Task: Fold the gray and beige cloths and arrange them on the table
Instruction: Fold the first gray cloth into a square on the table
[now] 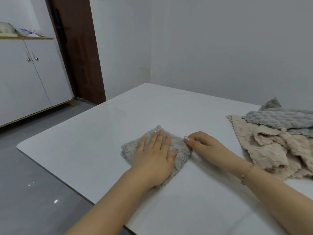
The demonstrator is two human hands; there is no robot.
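Left hand (155,155) flat on folded cloth (180,150), right fingers (190,139) pinching its edge.

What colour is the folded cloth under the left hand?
Light gray, fluffy-textured folded cloth, pressed flat by the left hand; head view.
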